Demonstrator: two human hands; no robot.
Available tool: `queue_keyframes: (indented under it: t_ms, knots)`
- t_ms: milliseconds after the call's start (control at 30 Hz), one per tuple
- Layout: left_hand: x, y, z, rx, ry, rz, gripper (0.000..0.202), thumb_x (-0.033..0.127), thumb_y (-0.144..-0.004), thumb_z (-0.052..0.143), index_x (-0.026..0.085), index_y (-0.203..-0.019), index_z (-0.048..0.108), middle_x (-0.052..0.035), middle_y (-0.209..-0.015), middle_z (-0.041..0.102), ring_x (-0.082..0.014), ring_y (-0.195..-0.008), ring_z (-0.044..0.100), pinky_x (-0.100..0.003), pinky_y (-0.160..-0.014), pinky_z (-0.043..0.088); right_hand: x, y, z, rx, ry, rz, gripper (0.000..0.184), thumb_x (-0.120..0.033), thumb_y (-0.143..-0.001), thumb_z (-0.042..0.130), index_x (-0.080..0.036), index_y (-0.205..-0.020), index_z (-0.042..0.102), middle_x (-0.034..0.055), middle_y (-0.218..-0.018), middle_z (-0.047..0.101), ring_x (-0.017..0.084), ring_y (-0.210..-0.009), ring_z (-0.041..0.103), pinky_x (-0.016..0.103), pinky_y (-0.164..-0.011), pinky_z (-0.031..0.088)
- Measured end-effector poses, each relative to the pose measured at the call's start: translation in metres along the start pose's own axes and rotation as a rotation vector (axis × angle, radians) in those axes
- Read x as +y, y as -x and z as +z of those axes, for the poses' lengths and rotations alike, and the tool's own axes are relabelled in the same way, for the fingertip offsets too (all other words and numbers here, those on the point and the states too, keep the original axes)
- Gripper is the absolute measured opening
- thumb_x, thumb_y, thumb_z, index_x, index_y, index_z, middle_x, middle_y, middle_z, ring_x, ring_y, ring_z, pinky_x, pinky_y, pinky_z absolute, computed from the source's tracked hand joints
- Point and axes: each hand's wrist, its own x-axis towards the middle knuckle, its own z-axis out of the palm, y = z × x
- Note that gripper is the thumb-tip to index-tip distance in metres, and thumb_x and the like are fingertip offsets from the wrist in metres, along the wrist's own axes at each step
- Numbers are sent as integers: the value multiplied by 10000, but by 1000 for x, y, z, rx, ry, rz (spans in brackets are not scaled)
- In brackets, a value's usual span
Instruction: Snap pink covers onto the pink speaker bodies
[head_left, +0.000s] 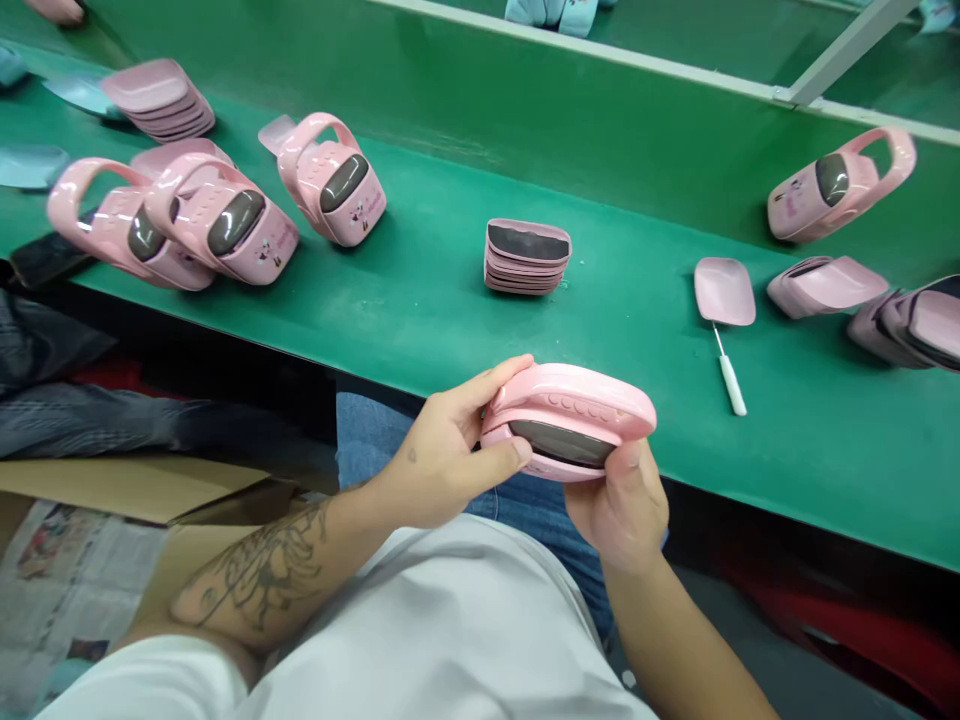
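Note:
Both of my hands hold one pink plastic case with a dark oval window, just in front of the green table's near edge. My left hand grips its left end, thumb under and fingers over the top. My right hand cups its right underside, thumb pressed by the window. A small stack of pink panels with dark windows sits on the table beyond the case.
Three finished pink handled cases stand at the left, another at far right. A pink scoop-like part with a white handle and more pink shells lie right. A cardboard box sits lower left.

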Motion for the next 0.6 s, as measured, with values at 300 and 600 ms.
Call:
queue_keyframes:
  t_ms: [300, 600]
  knots:
    - [-16, -4, -6, -23, 30, 86, 766, 341, -849, 911, 219, -1550, 626, -148, -1553, 653, -391, -1448, 603, -498, -1235, 480, -10, 9, -8, -31, 21, 39, 547, -557, -990, 703, -285, -1460, 636, 110, -1415, 740, 379, -1344, 692, 675, -1200, 497]
    - [-20, -22, -22, -77, 72, 93, 572, 379, -936, 817, 179, -1459, 700, -163, -1439, 726, -352, -1369, 669, -434, -1137, 562, -18, -2, -5, -182, 175, 39, 583, -424, -922, 829, -254, -1451, 652, 126, -1458, 717, 350, -1349, 685, 530, -1120, 594]
